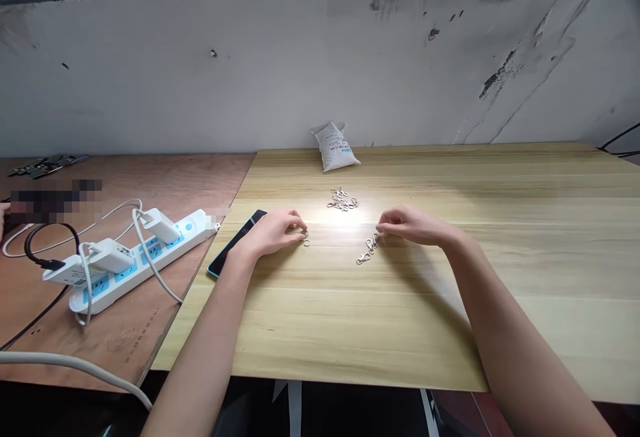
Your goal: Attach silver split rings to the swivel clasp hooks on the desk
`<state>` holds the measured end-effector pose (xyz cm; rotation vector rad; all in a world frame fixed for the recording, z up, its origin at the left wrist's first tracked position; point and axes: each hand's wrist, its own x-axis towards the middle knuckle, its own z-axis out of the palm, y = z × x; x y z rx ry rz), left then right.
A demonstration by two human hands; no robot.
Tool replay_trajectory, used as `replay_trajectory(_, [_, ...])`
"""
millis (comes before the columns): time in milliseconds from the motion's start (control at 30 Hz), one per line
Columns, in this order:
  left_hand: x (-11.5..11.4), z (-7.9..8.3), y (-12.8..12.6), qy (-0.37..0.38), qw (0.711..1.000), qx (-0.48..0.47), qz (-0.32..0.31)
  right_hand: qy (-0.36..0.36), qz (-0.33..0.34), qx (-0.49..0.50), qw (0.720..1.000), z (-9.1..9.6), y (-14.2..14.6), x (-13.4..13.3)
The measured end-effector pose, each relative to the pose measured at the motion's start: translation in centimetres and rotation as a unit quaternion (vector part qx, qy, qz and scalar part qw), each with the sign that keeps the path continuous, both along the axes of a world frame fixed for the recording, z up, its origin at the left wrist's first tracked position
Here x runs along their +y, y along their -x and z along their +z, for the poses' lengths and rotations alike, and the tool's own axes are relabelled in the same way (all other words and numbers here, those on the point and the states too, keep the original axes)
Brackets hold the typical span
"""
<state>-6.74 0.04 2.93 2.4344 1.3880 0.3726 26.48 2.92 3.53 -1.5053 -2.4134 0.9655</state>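
My left hand point(275, 231) rests low over the table with thumb and fingertips pinched together at a small metal ring. Another thin metal ring point(307, 243) lies on the wood just below those fingertips. My right hand point(413, 225) has its thumb and index finger closed at the top end of a few silver lobster clasps point(371, 244); its other fingers are curled under. One more lobster clasp point(363, 259) lies a little nearer to me. Between the hands and farther back is a loose pile of small silver clasps point(343, 201).
A dark phone point(235, 245) lies partly beneath my left wrist. Behind the pile a white printed packet point(335, 148) leans near the wall. On the left, a reddish board point(165, 350) bears a white power strip point(143, 260) with plugs and cables. Part of another person's hand shows at far left.
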Motion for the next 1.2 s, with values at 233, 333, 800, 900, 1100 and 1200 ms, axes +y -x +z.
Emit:
replay_trajectory(233, [-0.1, -0.7, -0.9, -0.029, 0.999, -0.016, -0.018, 0.002, -0.020, -0.062, 0.998, 0.7, 1.6, -1.5])
replay_trajectory(333, [-0.2, -0.7, -1.1, -0.023, 0.999, -0.023, -0.020, -0.028, -0.032, -0.079, 0.996, 0.4, 1.8, -1.6])
replay_trajectory(800, [-0.1, -1.4, -2.3, -0.022, 0.999, -0.020, -0.025, -0.050, -0.022, -0.062, 0.997, -0.8, 1.7, -0.9])
replay_trajectory(900, [-0.1, -1.4, -2.4, -0.010, 0.999, -0.036, -0.028, -0.110, -0.019, -0.074, 0.991, -1.3, 2.0, -0.8])
replay_trajectory(1100, [-0.1, -1.3, -2.2, -0.009, 0.997, -0.060, -0.037, -0.147, -0.008, -0.099, 0.984, -1.9, 2.5, -0.8])
replay_trajectory(1200, [-0.1, -1.2, -2.2, -0.012, 0.996, -0.081, -0.036, -0.151, -0.019, -0.110, 0.982, -2.0, 2.7, -0.8])
